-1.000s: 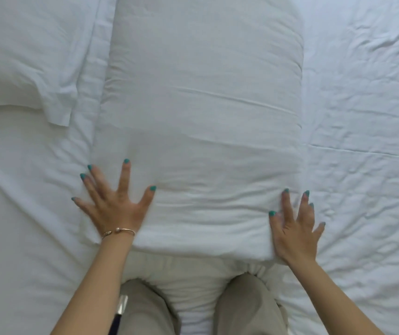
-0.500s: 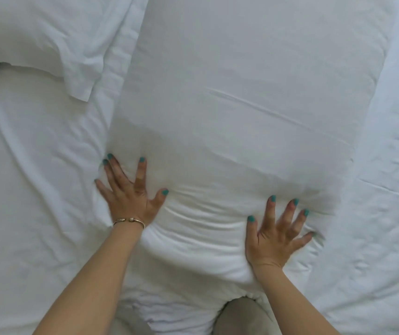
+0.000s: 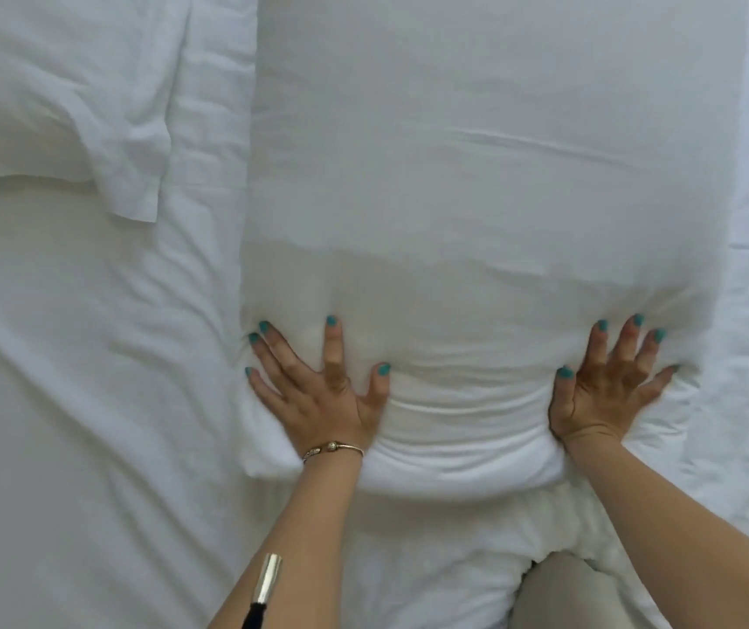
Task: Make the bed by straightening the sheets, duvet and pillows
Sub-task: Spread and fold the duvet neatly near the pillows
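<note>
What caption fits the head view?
Left hand and right hand press flat on the big pillow over the sheet.

White-sheeted bed (image 3: 68, 401) with a large pillow (image 3: 477, 174) and, beside it, a second pillow (image 3: 45, 97).

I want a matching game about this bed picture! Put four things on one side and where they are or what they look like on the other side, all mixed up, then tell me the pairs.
Things:
1. big pillow
2. small pillow
3. bracelet
4. sheet

Clues:
A. on the left wrist
B. in the top left corner
C. wrinkled, lying under everything
D. pressed down by both hands

Pairs: 1-D, 2-B, 3-A, 4-C.

The left hand and right hand both lie flat with fingers spread on the near end of the big pillow.
</note>
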A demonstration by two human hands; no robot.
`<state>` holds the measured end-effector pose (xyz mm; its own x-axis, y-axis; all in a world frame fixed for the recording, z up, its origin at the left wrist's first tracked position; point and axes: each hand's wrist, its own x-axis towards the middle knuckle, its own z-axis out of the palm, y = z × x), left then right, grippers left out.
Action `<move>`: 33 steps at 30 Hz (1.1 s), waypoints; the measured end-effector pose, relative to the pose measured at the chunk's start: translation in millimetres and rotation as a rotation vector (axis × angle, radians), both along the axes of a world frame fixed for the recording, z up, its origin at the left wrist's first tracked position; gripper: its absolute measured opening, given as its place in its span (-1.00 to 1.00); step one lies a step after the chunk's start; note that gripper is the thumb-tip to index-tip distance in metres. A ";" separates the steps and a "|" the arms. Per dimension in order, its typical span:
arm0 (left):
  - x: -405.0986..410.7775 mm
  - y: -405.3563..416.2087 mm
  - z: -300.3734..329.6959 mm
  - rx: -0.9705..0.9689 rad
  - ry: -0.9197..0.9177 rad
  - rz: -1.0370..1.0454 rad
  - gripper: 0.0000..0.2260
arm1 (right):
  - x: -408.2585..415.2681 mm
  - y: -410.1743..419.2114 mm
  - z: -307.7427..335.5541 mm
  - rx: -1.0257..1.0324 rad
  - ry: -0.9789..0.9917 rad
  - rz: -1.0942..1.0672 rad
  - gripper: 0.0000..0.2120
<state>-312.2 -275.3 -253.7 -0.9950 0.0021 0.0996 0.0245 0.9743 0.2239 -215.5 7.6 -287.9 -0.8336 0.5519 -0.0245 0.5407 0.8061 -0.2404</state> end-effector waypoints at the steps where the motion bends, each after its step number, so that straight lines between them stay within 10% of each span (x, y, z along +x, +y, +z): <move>1: 1.1 -0.2 -0.5 0.011 -0.004 -0.006 -0.39 | 0.8 -0.8 0.3 -0.003 -0.012 -0.020 -0.35; 29: 8.5 -2.1 13.8 0.109 -0.004 -0.036 -0.41 | 5.3 -13.9 17.8 0.197 -0.057 -0.161 -0.35; 33: 6.0 -42.3 44.1 0.103 -0.026 -0.128 -0.28 | 43.3 -34.4 36.5 0.070 0.065 -0.596 -0.35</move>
<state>-306.3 -317.6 -209.6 -0.9895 0.1206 0.0798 0.1402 0.9352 0.3251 -172.2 -26.8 -251.4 -0.3790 0.9228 0.0690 0.8902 0.3839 -0.2454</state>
